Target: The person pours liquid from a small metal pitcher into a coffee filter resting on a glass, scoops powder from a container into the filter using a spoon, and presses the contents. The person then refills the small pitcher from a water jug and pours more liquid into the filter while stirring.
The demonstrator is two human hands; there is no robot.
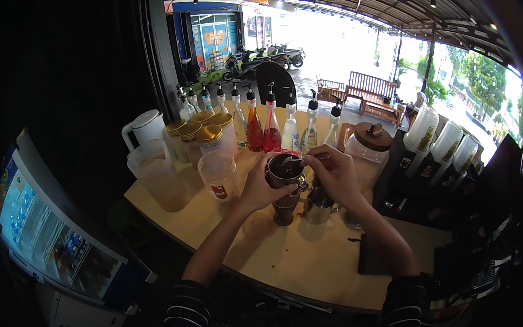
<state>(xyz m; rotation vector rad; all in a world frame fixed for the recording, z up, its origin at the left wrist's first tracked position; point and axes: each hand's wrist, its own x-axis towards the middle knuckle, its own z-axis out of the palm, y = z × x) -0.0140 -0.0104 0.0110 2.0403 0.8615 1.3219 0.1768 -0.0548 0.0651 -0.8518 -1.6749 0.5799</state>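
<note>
My left hand (262, 186) is closed round a metal cup (284, 174), held above the counter with its mouth facing me. Between the fingers of my right hand (337, 173) is a spoon (296, 161), its lower end inside the cup. What the cup contains is too dark to make out. Directly beneath it stands a glass (284, 210) with brown contents. A steel pitcher (318, 207) is on the counter just right of the glass. To the left is a clear plastic tub (217, 176) with a red label.
Syrup bottles with pump tops (255, 126) line the far edge. Gold-lidded jars (209, 137), a white jug (147, 128) and a clear pitcher (160, 177) stand left. A wooden-lidded jar (368, 153) and stacked plastic cups (446, 141) are right. Brown crumbs dot the counter (321, 258).
</note>
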